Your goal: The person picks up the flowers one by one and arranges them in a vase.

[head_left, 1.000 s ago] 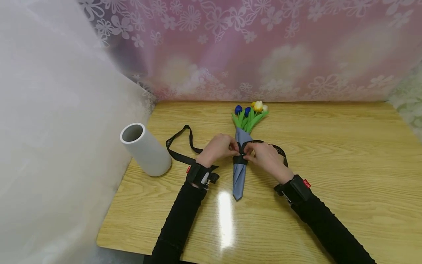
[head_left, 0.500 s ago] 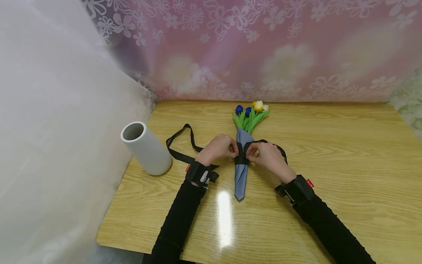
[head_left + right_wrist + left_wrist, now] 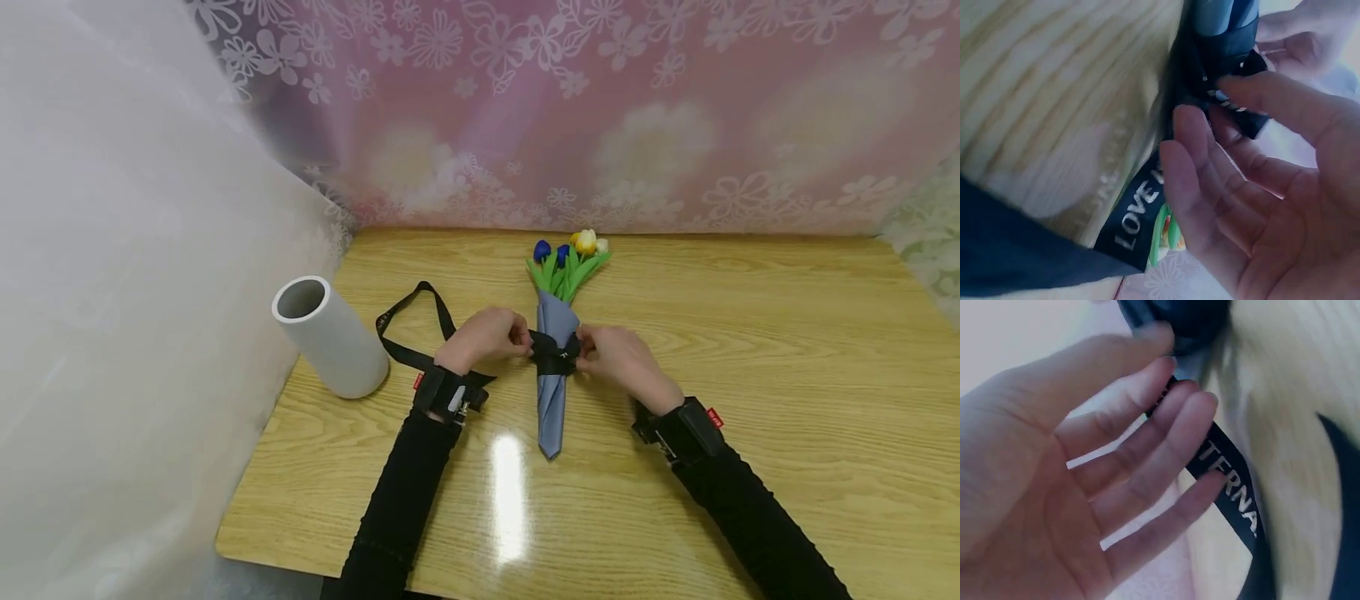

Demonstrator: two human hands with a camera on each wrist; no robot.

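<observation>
A bouquet of blue, yellow and white artificial-looking tulips [image 3: 587, 242] lies on the table, its stems inside a grey-blue wrap [image 3: 552, 417]. Black ribbon [image 3: 553, 363] circles the wrap at mid-length and crosses over its front. My left hand [image 3: 489, 340] pinches the ribbon just left of the wrap, between thumb and index finger; the left wrist view shows its other fingers loosely bent near a lettered ribbon length [image 3: 1229, 475]. On the opposite side, my right hand [image 3: 621, 360] pinches the ribbon at the wrap's right edge. Lettered ribbon [image 3: 1135, 222] also trails below the right fingers.
A tall white vase [image 3: 337, 350] stands at the left of the wooden table [image 3: 787, 400]. A loop of loose ribbon [image 3: 399, 352] lies between the vase and my left hand. Behind the table hangs a pink floral curtain [image 3: 525, 150].
Both hands have moved apart, left hand leftward and right hand rightward. The ribbon between them now lies flatter and wider across the wrap. The bouquet's lower end has shifted slightly right.
</observation>
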